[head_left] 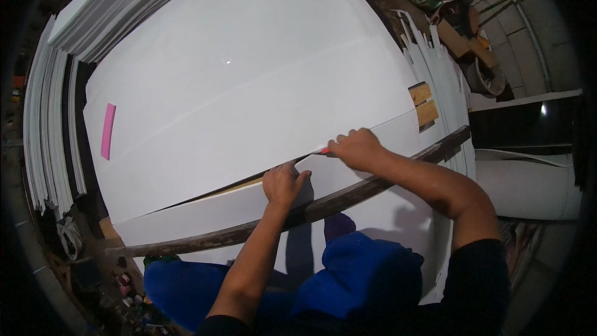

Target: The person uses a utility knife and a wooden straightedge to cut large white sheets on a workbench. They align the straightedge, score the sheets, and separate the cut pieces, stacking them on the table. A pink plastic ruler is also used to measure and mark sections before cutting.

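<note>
A large white sheet point(249, 87) lies flat before me, with a slit running across its near part. Left of my hands the slit gapes, and a white strip point(186, 211) stands apart from the sheet there. My left hand point(283, 183) is closed on the strip's far edge, fingers curled over it and thumb pointing right. At the right end of the open slit, my right hand point(357, 149) grips a red-handled cutter knife point(324, 150). Its tip meets the sheet; the blade is hard to make out. From there a thin line continues right to the sheet's edge.
A long dark wooden bar point(317, 210) lies across the sheet on my side of the slit. A pink strip point(108, 132) rests at the left. White sheets point(56, 130) are stacked along the left. Narrow white offcuts point(438, 68) and yellowish pieces point(423, 102) lie at the right.
</note>
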`<move>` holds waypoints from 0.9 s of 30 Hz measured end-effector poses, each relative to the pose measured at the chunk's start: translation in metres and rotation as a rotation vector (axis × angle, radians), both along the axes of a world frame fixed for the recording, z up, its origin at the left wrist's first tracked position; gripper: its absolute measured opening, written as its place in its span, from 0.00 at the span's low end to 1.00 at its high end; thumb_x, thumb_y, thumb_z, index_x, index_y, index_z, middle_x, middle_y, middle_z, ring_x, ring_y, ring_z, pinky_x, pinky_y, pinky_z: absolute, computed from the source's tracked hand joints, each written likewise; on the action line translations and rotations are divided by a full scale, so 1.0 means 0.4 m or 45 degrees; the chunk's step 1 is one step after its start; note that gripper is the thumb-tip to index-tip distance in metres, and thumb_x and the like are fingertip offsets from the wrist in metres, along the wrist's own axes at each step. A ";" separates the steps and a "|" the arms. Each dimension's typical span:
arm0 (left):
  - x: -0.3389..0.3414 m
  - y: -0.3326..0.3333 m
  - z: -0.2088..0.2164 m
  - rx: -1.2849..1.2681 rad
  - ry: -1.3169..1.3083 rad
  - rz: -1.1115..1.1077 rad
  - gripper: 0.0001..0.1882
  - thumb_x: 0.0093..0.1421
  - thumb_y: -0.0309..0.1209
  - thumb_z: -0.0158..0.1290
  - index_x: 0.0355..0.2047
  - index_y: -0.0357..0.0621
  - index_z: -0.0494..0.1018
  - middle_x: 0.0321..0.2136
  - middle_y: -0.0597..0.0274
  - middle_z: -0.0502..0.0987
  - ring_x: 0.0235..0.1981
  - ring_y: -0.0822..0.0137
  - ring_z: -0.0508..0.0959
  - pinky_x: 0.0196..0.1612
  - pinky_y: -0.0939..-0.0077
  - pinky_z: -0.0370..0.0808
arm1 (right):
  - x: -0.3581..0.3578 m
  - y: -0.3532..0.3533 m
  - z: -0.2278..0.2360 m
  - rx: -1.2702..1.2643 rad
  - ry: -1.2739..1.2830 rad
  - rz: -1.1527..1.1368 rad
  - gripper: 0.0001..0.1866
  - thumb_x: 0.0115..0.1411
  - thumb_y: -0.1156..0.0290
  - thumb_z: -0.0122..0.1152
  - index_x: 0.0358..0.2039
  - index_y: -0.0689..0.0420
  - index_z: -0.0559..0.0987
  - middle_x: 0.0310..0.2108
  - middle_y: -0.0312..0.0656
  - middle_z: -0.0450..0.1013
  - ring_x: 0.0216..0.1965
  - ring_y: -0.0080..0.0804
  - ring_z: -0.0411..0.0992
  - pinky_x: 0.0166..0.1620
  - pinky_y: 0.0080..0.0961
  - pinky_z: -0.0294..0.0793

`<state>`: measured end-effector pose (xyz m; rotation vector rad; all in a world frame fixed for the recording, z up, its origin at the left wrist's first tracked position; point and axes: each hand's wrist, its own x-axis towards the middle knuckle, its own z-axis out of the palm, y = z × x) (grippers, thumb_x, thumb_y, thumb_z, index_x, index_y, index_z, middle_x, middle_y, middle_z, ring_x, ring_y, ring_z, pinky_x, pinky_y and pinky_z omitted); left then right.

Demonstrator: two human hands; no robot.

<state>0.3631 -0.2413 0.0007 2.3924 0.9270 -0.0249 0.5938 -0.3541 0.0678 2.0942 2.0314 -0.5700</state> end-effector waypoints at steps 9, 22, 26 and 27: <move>0.008 -0.007 0.000 -0.002 0.074 0.045 0.22 0.53 0.50 0.71 0.38 0.47 0.85 0.25 0.58 0.85 0.34 0.54 0.85 0.40 0.56 0.79 | 0.237 -0.129 0.078 -0.183 -0.237 -0.024 0.11 0.64 0.65 0.61 0.44 0.52 0.82 0.35 0.45 0.81 0.37 0.45 0.84 0.37 0.46 0.83; -0.006 -0.023 0.015 0.166 0.086 0.040 0.27 0.54 0.57 0.68 0.40 0.48 0.85 0.26 0.57 0.85 0.33 0.53 0.85 0.38 0.57 0.78 | 0.049 -0.022 -0.001 -0.010 0.040 0.037 0.11 0.65 0.66 0.59 0.46 0.53 0.82 0.36 0.45 0.82 0.37 0.46 0.84 0.37 0.43 0.83; -0.004 -0.018 0.024 0.091 0.083 0.037 0.26 0.54 0.57 0.68 0.40 0.48 0.85 0.26 0.56 0.85 0.32 0.53 0.85 0.38 0.57 0.78 | 0.078 -0.048 -0.019 0.004 -0.029 -0.026 0.09 0.66 0.66 0.59 0.41 0.53 0.84 0.36 0.46 0.83 0.37 0.45 0.84 0.39 0.45 0.83; -0.006 -0.019 0.025 0.070 0.069 0.038 0.26 0.54 0.56 0.68 0.40 0.49 0.85 0.26 0.56 0.85 0.32 0.53 0.85 0.38 0.57 0.78 | 0.113 -0.065 -0.004 0.000 0.007 -0.051 0.09 0.66 0.65 0.59 0.39 0.53 0.85 0.36 0.46 0.83 0.38 0.45 0.84 0.41 0.46 0.83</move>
